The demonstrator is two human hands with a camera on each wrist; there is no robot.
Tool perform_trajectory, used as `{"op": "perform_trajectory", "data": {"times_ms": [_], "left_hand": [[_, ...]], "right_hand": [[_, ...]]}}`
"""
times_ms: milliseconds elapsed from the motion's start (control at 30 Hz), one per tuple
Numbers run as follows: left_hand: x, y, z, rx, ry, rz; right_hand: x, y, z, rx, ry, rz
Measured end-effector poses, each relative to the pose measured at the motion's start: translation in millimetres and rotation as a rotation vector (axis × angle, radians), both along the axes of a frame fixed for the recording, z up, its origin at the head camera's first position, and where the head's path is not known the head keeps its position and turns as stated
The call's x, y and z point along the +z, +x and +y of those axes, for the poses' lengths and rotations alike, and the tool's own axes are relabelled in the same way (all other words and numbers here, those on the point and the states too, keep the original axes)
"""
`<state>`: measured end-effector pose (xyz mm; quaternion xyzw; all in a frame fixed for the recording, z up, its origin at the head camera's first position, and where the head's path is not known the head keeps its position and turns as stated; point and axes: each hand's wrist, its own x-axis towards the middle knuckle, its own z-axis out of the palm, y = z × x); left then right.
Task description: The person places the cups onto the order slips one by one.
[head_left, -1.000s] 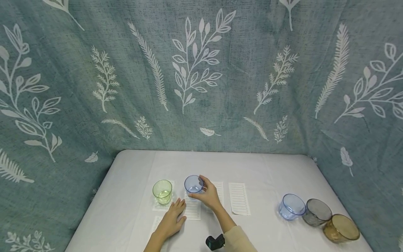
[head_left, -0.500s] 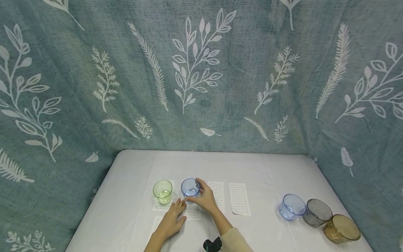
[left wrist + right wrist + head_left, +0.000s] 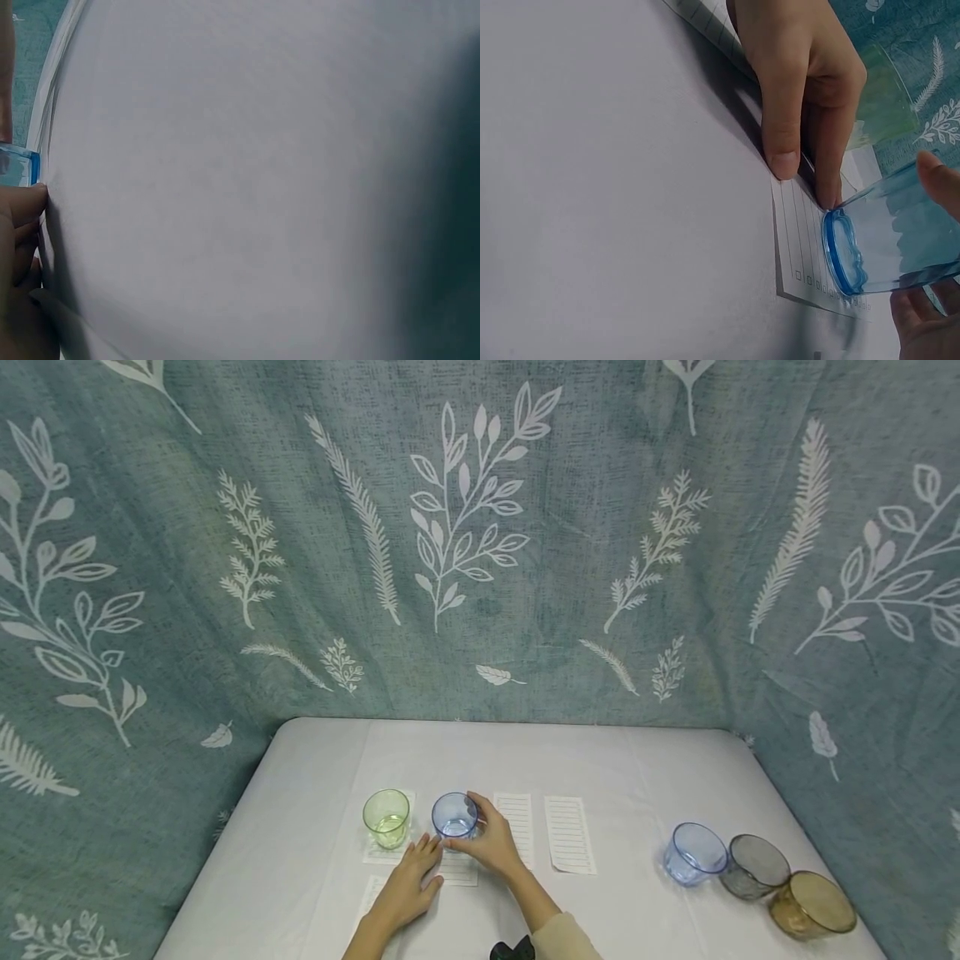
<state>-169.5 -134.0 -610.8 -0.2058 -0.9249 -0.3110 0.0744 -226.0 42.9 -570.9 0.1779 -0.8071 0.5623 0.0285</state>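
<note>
My right hand [image 3: 492, 841] grips a clear blue glass [image 3: 454, 817] by its side, thumb toward me and fingers around the far right. Under the glass lies a lined paper slip [image 3: 460, 872]. In the right wrist view the blue glass [image 3: 892, 232] has its base at the slip or just above it; whether it touches is unclear. My left hand [image 3: 411, 883] presses the near part of the slip with extended fingers, close to the glass. Left of it, a green glass [image 3: 387, 820] stands on another slip.
Two more lined slips lie to the right, the outer slip [image 3: 570, 835] fully visible. At the table's right stand a second blue glass [image 3: 695, 855], a grey glass [image 3: 755, 868] and an amber glass [image 3: 813, 906]. A patterned curtain [image 3: 480, 568] hangs behind the white table [image 3: 315, 793].
My right hand has brought the blue glass slightly left and nearer to me over the slip. My left hand has stayed in place.
</note>
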Motion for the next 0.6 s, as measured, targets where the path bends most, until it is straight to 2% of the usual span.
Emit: {"op": "perform_trajectory", "data": {"times_ms": [167,600], "left_hand": [[-1.2,0.6,0.0,-0.008,0.004,0.043],[3.3,1.1,0.9,-0.005,0.001,-0.009]], "right_hand": [[-0.3,3.6,0.6,0.007,-0.005,-0.003],[-2.9,5.8,1.3,0.003,-0.008,0.004]]}}
